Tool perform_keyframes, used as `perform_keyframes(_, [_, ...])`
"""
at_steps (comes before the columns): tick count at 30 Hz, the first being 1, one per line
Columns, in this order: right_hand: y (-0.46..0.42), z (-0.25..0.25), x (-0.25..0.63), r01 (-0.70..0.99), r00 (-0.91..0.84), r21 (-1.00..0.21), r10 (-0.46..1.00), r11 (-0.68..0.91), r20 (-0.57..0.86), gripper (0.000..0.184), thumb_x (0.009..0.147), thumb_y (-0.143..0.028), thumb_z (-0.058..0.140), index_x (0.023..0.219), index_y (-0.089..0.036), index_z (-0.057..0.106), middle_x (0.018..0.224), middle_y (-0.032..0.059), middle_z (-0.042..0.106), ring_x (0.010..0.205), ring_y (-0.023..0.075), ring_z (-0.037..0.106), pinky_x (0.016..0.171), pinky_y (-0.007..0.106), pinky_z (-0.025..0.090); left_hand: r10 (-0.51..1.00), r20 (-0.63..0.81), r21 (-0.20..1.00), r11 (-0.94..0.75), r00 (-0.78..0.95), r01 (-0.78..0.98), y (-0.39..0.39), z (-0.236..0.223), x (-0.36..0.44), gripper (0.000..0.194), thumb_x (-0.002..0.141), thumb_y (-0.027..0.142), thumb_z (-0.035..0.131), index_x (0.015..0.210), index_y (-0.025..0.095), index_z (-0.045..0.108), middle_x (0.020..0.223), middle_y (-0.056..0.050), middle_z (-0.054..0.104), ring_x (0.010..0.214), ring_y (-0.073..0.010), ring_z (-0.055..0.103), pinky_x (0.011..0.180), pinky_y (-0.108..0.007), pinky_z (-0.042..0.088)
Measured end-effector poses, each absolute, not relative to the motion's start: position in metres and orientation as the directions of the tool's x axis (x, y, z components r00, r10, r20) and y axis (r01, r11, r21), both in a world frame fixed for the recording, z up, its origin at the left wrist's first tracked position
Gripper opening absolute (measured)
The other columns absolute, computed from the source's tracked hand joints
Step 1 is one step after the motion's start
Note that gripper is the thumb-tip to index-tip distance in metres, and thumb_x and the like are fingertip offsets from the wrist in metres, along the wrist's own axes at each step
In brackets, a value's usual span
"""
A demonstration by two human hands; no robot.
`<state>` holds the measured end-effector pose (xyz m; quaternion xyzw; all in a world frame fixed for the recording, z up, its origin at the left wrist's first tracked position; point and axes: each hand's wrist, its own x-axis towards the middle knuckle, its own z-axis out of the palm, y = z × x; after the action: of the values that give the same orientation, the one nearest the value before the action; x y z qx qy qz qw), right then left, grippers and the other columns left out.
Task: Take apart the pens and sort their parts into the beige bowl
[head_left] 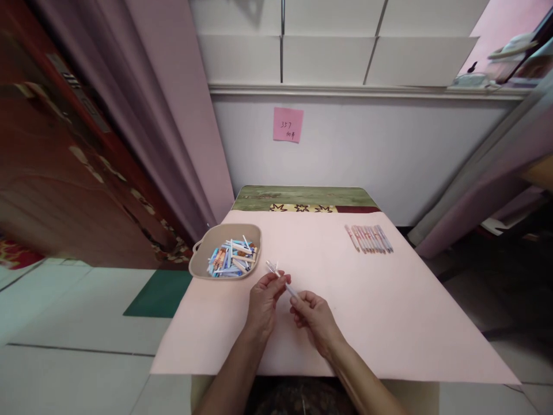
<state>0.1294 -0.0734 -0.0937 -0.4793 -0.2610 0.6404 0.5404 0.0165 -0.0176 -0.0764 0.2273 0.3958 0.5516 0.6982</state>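
Note:
A slim, pale, partly clear pen [291, 289] is held between my two hands, tilted with its clear end [271, 266] up and to the left. My left hand [264, 300] pinches it near that upper end. Thumb and fingers of my right hand [314, 318] close round its lower end. Left of my hands stands a beige basket [199, 266] with many pen parts [233, 257] in blue, white, cream and orange. At the right, a row of several pens [369, 239] lies side by side on the pink table cover.
The pink cover [389, 323] lies over a table whose green patterned far end [302, 196] meets a white wall. A pink note [288, 124] is stuck on the wall. Purple curtains [185, 115] hang at the left, beside a brown door [64, 173].

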Motion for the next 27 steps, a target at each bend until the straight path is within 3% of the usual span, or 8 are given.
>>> perform_keyframes(7, [-0.070, -0.101, 0.128, -0.355, 0.159, -0.909, 0.944, -0.217, -0.288, 0.040, 0.057, -0.045, 0.082, 0.067, -0.016, 0.056, 0.053, -0.0044, 0.056, 0.043, 0.0077, 0.049, 0.042, 0.019, 0.037, 0.939, -0.343, 0.738, 0.290, 0.032, -0.609, -0.019, -0.077, 0.020, 0.027, 0.059, 0.015, 0.081, 0.082, 0.012, 0.067, 0.077, -0.004, 0.070, 0.069, -0.0131, 0.066, 0.067, -0.025, 0.053])
perform_keyframes(10, [-0.069, -0.098, 0.128, -0.395, 0.002, -0.837, 0.911, -0.378, -0.412, 0.048, 0.069, -0.062, 0.065, 0.080, -0.015, 0.061, 0.054, -0.0012, 0.059, 0.040, 0.0091, 0.050, 0.038, 0.019, 0.035, 0.945, -0.323, 0.745, 0.285, 0.048, -0.603, -0.018, -0.076, 0.018, 0.028, 0.059, 0.016, 0.081, 0.082, 0.012, 0.066, 0.077, -0.004, 0.069, 0.069, -0.0128, 0.065, 0.067, -0.025, 0.053])
perform_keyframes(13, [-0.067, -0.098, 0.128, -0.458, -0.142, -0.720, 0.843, -0.520, -0.518, 0.059, 0.076, -0.069, 0.050, 0.081, -0.012, 0.064, 0.046, -0.0017, 0.054, 0.031, 0.0062, 0.041, 0.032, 0.018, 0.025, 0.943, -0.324, 0.747, 0.302, 0.073, -0.592, -0.018, -0.076, 0.016, 0.027, 0.060, 0.016, 0.081, 0.082, 0.012, 0.066, 0.077, -0.004, 0.070, 0.070, -0.0126, 0.065, 0.067, -0.024, 0.053])
perform_keyframes(15, [-0.066, -0.100, 0.127, -0.485, -0.114, -0.733, 0.865, -0.477, -0.488, 0.053, 0.073, -0.063, 0.060, 0.078, -0.011, 0.064, 0.047, -0.0029, 0.053, 0.032, 0.0039, 0.038, 0.033, 0.017, 0.021, 0.944, -0.326, 0.752, 0.294, 0.055, -0.590, -0.019, -0.076, 0.015, 0.026, 0.060, 0.016, 0.081, 0.081, 0.012, 0.066, 0.076, -0.003, 0.070, 0.069, -0.0120, 0.065, 0.068, -0.024, 0.053])
perform_keyframes(19, [-0.064, -0.106, 0.126, -0.458, 0.034, -0.831, 0.928, -0.316, -0.372, 0.038, 0.061, -0.046, 0.078, 0.077, -0.013, 0.065, 0.059, -0.0010, 0.061, 0.044, 0.0062, 0.047, 0.041, 0.018, 0.031, 0.948, -0.311, 0.785, 0.215, -0.070, -0.581, -0.020, -0.076, 0.017, 0.027, 0.057, 0.016, 0.082, 0.079, 0.013, 0.066, 0.074, -0.001, 0.069, 0.067, -0.0113, 0.065, 0.069, -0.025, 0.053])
perform_keyframes(22, [-0.061, -0.109, 0.126, -0.404, 0.116, -0.888, 0.951, -0.219, -0.287, 0.032, 0.058, -0.037, 0.082, 0.074, -0.014, 0.065, 0.058, -0.0017, 0.061, 0.050, 0.0085, 0.049, 0.047, 0.021, 0.035, 0.943, -0.310, 0.793, 0.187, -0.121, -0.580, -0.021, -0.075, 0.018, 0.029, 0.055, 0.017, 0.082, 0.079, 0.013, 0.066, 0.074, 0.000, 0.069, 0.066, -0.0114, 0.065, 0.068, -0.025, 0.053])
perform_keyframes(27, [-0.059, -0.107, 0.125, -0.384, 0.128, -0.905, 0.960, -0.185, -0.250, 0.036, 0.052, -0.033, 0.086, 0.072, -0.015, 0.061, 0.057, -0.0045, 0.056, 0.049, 0.0066, 0.044, 0.047, 0.020, 0.032, 0.947, -0.302, 0.793, 0.186, -0.109, -0.580, -0.020, -0.074, 0.017, 0.030, 0.056, 0.017, 0.082, 0.080, 0.014, 0.065, 0.074, 0.000, 0.070, 0.069, -0.0125, 0.066, 0.069, -0.025, 0.053])
